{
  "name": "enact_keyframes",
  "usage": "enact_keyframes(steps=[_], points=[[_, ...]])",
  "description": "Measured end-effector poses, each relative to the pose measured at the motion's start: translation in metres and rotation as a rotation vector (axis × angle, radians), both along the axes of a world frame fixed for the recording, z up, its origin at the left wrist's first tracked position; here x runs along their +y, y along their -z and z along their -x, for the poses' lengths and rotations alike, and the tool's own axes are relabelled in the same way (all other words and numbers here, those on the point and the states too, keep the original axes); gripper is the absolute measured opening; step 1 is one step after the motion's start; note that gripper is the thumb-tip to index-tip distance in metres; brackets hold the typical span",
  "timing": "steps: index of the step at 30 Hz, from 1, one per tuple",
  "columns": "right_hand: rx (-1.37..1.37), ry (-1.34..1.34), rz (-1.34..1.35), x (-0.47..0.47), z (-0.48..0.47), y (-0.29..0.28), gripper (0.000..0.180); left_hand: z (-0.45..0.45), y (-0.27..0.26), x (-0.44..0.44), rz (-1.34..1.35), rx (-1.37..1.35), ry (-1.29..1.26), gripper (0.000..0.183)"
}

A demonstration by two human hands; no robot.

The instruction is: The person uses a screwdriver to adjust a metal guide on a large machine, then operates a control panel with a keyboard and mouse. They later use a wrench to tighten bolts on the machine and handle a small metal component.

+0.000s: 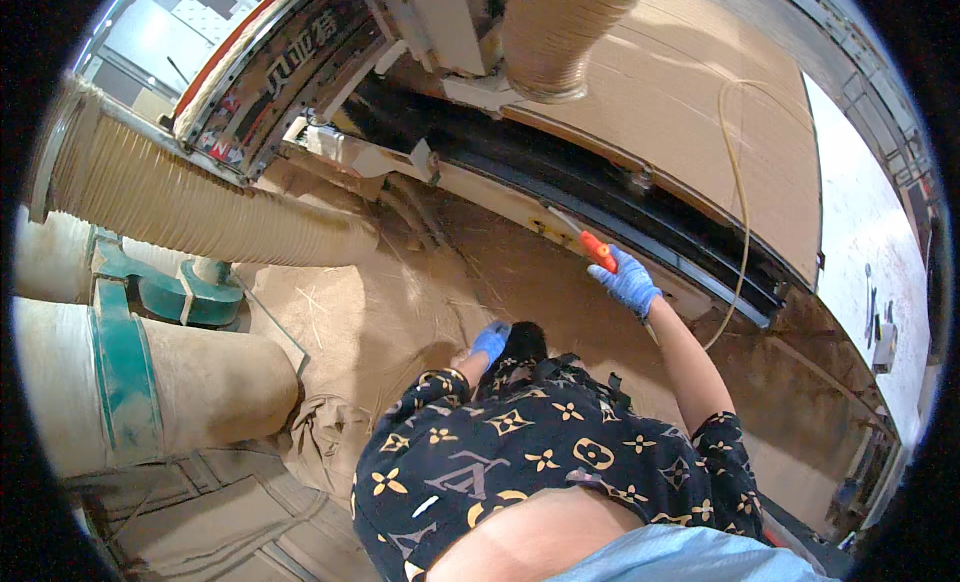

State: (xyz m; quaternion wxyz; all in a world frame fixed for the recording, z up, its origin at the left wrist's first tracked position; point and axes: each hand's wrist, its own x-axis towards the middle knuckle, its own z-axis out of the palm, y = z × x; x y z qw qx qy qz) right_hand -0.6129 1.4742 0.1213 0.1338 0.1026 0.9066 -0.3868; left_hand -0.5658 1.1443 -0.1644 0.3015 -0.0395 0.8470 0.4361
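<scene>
My right hand (630, 284), in a blue glove, grips a red-orange air blow gun (598, 251). The gun's thin metal nozzle points up and left, along the dusty side rail (495, 195) of a large woodworking machine. A pale air hose (739, 199) runs up from near my right wrist and loops over the machine's bed. Lower and to the left is my left hand (491, 339), also blue-gloved, beside my dark-clad leg (525, 342). Its fingers are partly hidden, so whether it holds anything is unclear.
Sawdust covers the floor (330, 304). At left stand a ribbed duct (202, 192), a green blower (199, 297) and a dust-collector bag (217, 379). Another ribbed hose (559, 41) hangs over the brown panel (690, 101). A white table (862, 229) at right holds several tools.
</scene>
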Motion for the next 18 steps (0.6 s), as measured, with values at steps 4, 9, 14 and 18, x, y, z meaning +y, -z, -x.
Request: enact_keyframes(steps=[4,9,14,18], points=[[0.0,-0.044,-0.124,0.039,-0.035,-0.025,0.054,0.023,-0.044,0.089,-0.242,-0.01,0.104,0.032],[-0.145,0.069,-0.402,0.112,-0.083,-0.036,0.05,0.055,-0.102,0.193,-0.515,-0.165,0.169,0.028],[-0.261,0.514,-0.655,0.207,-0.181,-0.104,0.043,0.079,-0.164,0.301,-0.635,-0.533,0.283,0.034],[-0.251,0.778,-0.749,0.276,-0.265,-0.147,0.037,0.088,-0.212,0.403,-0.665,-0.705,0.371,0.043]])
